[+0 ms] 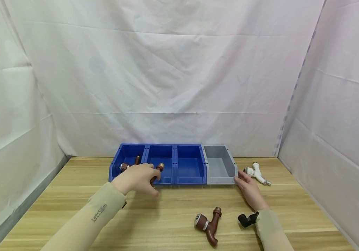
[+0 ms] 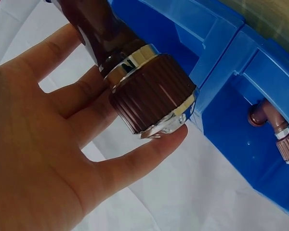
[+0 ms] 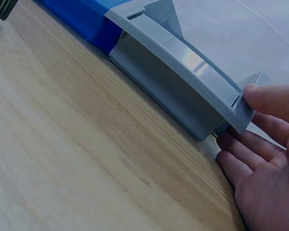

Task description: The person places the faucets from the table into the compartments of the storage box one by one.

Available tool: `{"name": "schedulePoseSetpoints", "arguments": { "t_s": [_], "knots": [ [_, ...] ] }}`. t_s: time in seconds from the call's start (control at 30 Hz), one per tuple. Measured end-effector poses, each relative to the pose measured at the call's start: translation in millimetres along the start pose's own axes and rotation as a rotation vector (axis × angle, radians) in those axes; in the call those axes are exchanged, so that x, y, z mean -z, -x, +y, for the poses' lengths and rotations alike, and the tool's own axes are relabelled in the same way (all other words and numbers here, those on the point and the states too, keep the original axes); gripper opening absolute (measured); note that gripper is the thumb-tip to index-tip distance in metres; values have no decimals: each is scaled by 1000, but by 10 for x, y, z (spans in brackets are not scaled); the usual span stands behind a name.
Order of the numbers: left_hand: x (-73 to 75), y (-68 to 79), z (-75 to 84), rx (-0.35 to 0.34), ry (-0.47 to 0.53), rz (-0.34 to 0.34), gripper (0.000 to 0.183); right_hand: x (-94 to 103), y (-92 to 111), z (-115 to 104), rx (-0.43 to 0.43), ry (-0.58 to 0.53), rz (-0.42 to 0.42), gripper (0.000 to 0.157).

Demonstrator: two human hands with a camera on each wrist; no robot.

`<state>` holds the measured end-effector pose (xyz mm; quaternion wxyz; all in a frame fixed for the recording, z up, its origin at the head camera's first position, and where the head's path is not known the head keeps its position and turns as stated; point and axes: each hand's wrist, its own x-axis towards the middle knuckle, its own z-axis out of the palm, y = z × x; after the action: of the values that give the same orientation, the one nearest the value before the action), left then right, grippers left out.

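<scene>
In the head view my left hand [image 1: 138,177] is over the front of the blue bins, holding a brown faucet [image 1: 160,167] at the second blue bin [image 1: 163,151]. In the left wrist view the fingers lie behind the faucet's ribbed knob [image 2: 151,94], and the thumb tip is at its chrome cap. Another brown faucet [image 2: 274,120] lies inside the leftmost blue bin [image 2: 233,139]. My right hand [image 1: 249,190] grips the front right corner of the grey bin [image 3: 164,82], thumb on the rim and fingers lower at its side.
A third blue bin [image 1: 192,176] adjoins the grey one in the row. To the right lies a white faucet [image 1: 256,173]. Nearer on the wooden table [image 1: 173,223] are a brown faucet [image 1: 210,226] and a black elbow-shaped piece [image 1: 246,220] beside the right wrist. White cloth [image 1: 167,80] hangs behind.
</scene>
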<state>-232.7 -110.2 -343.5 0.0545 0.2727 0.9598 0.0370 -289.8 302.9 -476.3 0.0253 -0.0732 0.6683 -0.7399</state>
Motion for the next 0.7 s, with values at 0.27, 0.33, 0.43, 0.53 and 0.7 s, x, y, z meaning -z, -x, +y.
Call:
{"name": "schedulePoseSetpoints", "arguments": {
  "t_s": [0.27, 0.33, 0.43, 0.53, 0.7],
  "knots": [
    [26, -27, -8, 4, 3, 2, 50, -3, -1, 0, -2, -4, 12, 60],
    [32, -41, -15, 5, 7, -2, 51, 2, 2, -1, -2, -9, 10, 60],
    [35, -65, -22, 8, 15, -11, 51, 10, 4, 3, 2, -10, 6, 60],
    [35, -94, -20, 8, 23, -21, 50, 14, 7, 3, -1, -19, 0, 60],
    [39, -151, -11, 2, 43, -39, 49, 4, 7, -7, -13, 6, -1, 61]
  ]
}}
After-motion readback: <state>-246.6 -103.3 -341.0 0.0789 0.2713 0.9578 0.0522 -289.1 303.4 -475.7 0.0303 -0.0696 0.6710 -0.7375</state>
